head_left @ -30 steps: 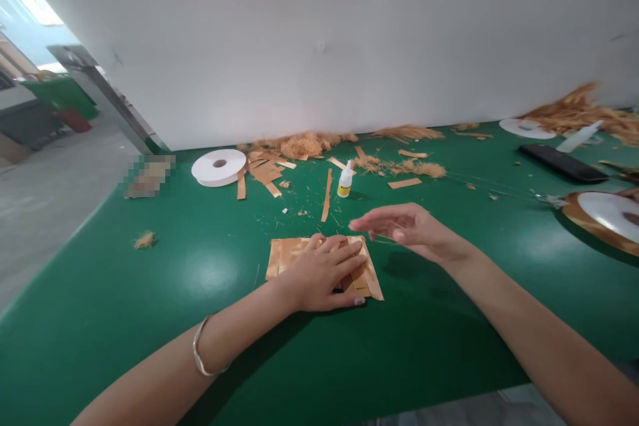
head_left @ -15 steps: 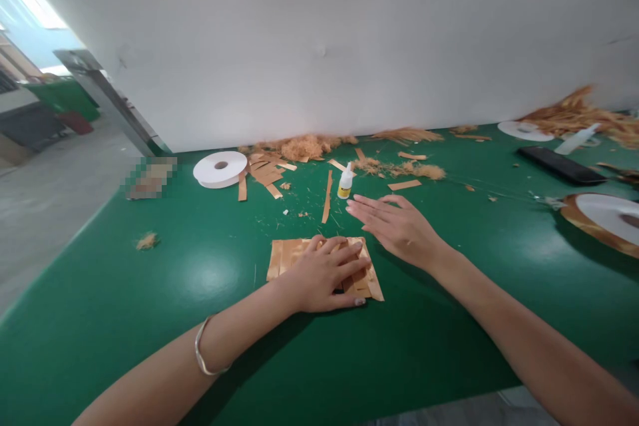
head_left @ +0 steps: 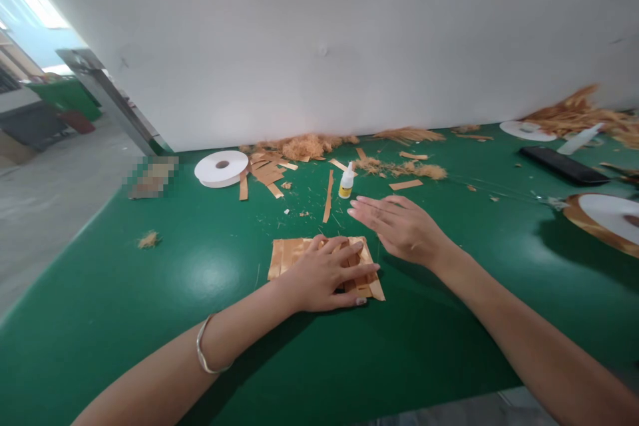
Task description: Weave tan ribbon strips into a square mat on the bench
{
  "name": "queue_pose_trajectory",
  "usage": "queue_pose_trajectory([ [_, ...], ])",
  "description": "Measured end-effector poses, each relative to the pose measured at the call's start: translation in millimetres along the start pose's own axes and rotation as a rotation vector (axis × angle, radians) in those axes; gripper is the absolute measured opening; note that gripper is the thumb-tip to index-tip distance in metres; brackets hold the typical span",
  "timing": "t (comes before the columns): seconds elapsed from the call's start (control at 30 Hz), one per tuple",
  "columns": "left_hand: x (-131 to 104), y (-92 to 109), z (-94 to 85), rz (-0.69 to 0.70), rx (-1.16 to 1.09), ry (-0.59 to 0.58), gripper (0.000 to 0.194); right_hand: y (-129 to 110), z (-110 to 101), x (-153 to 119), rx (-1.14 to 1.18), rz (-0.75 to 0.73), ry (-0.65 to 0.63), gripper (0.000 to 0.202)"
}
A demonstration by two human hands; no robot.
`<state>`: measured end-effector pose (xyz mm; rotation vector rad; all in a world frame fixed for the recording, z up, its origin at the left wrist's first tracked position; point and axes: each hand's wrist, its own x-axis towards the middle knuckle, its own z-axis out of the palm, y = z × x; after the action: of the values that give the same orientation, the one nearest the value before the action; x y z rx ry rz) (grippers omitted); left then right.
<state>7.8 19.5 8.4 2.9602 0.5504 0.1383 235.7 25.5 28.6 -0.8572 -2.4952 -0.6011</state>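
My left hand (head_left: 327, 276) lies flat with its fingers spread on a panel of golden-tan ribbon strips (head_left: 289, 254). Much of that panel is hidden under the hand; its left end and lower right corner show. To the right and a little farther off, my right hand (head_left: 399, 226) hovers with its fingers stretched out to the left and nothing in them. Just beyond those fingertips a small white glue bottle (head_left: 345, 184) with a yellow label stands upright. A narrow ribbon strip (head_left: 328, 196) lies on the table left of the bottle.
Beyond are a white ribbon reel (head_left: 221, 168), cut ribbon pieces (head_left: 264, 170) and frayed fibres (head_left: 309, 145) along the white wall (head_left: 319, 46). On the right lie a black phone-like object (head_left: 564, 165), a white bottle (head_left: 580, 139) and a ribbon spool (head_left: 576, 213). The green tabletop's left edge borders the floor.
The left index finger has spread slightly to the right over the panel's edge. My right hand has barely moved, and the view has shifted a touch.
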Motion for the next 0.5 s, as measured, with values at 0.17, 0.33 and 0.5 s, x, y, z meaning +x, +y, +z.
queue_pose_trajectory([
  [0.17,-0.1,0.0,0.7,0.008,0.004,0.013,0.054,0.9,2.1,-1.9,0.052,0.015,0.018,0.057],
  [0.33,0.0,-0.5,0.9,0.026,0.023,0.026,0.053,-2.1,0.9,-0.2,0.061,-0.004,0.034,0.056],
  [0.5,-0.1,0.0,0.0,0.030,0.039,0.025,0.052,0.2,-2.5,-0.6,0.131,0.008,0.049,0.067],
])
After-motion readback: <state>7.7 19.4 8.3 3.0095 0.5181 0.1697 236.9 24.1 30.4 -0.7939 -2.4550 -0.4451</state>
